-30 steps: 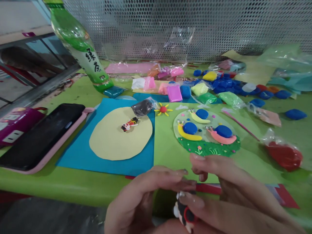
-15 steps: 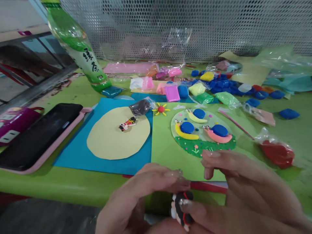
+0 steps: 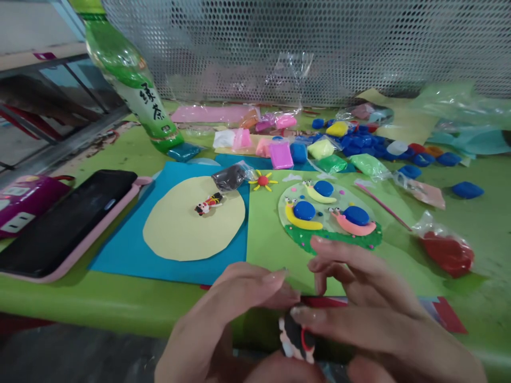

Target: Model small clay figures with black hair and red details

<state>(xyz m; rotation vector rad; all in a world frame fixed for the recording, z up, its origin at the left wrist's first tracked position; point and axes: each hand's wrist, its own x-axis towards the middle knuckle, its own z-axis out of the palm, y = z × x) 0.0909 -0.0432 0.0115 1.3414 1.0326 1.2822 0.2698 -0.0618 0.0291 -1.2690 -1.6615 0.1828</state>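
A small clay figure point(image 3: 294, 340) in black, white, pale pink and red is held low in front of me, past the table's near edge. My left hand point(image 3: 223, 324) is closed around it from the left; part of that grip is hidden. My right hand point(image 3: 383, 314) presses a digit on its black top, while its other fingers curl in the air above the green sheet. A similar clay figure point(image 3: 209, 204) lies on a pale yellow paper oval point(image 3: 191, 236) on the blue sheet point(image 3: 120, 250). On the green sheet point(image 3: 265, 244) sit several clay snails point(image 3: 305, 210) with blue shells.
A phone point(image 3: 75, 218) and a purple case point(image 3: 30, 202) lie on the left, with a green tea bottle point(image 3: 136, 90) behind. Bagged clay, such as a black pack point(image 3: 229, 177) and a red pack point(image 3: 449, 252), surrounds the sheets. A pink stick point(image 3: 383, 206) lies at right.
My right hand has shifted left, and its pressing digit now rests higher on the figure's black top. The figure has tilted slightly in the grip. The view has moved a little.
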